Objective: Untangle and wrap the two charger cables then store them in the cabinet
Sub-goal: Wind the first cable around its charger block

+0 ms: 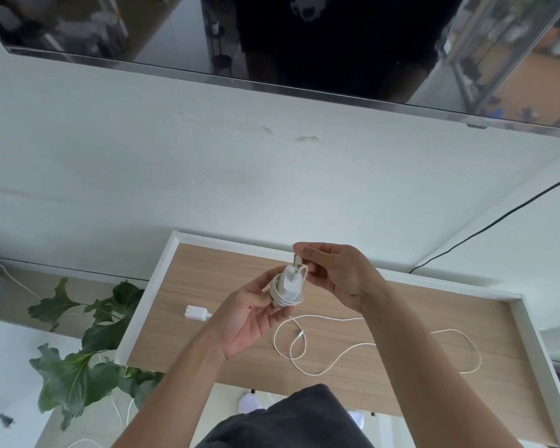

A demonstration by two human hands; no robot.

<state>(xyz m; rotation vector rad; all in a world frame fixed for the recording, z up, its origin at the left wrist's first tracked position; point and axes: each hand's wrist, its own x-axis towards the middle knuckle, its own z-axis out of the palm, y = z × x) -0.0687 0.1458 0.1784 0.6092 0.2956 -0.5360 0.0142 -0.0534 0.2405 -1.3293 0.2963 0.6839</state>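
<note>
While my left hand (249,315) cradles the wrapped charger (288,291) mid-frame, my right hand (333,273) pinches its plug end for tucking; second cable (362,345) loose on worktop (227,270).

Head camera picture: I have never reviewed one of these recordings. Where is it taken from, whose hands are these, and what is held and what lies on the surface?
There is no machine here. The single picture comes from a wide-angle camera worn on a person's head, looking forward and down, so the two bare arms reaching in from the bottom are that person's own.

The left hand holds a white charger with its cable coiled around the body. The right hand pinches the cable's end just above the coil.

Below them is a wooden cabinet top with a white rim. On it lie a second white charger plug, on its side to the left, and a loose white cable spread in loops, not yet wrapped.

A leafy plant stands at the left, and a dark screen hangs on the wall above.
</note>
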